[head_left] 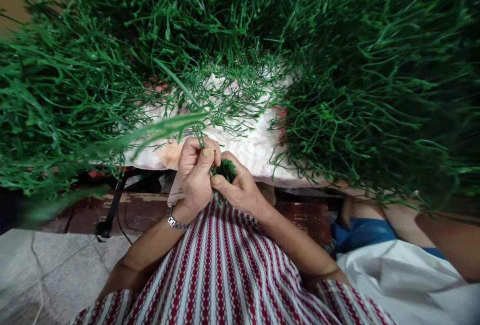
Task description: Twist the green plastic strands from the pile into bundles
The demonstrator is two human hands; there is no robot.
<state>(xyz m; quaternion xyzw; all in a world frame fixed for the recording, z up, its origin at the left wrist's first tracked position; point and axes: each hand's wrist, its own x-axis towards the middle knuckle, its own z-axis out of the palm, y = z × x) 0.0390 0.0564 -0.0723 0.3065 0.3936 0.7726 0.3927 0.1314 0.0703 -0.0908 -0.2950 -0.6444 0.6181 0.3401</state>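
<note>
The green sprig bundle (pixel 224 169) sits pinched between both hands over the striped lap (pixel 225 265): the left hand (pixel 195 175) closes on its stems, the right hand (pixel 238 187) cups it for steadiness. Behind the bundle lies a white cloth (pixel 258 145), with heaped green sprigs (pixel 375 90) around.

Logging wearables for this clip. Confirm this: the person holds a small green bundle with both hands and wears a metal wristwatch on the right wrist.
Wrong in one respect. The head view shows the metal wristwatch on the left wrist, not the right. The rest stands: the left hand and right hand both hold the small green bundle.
</note>
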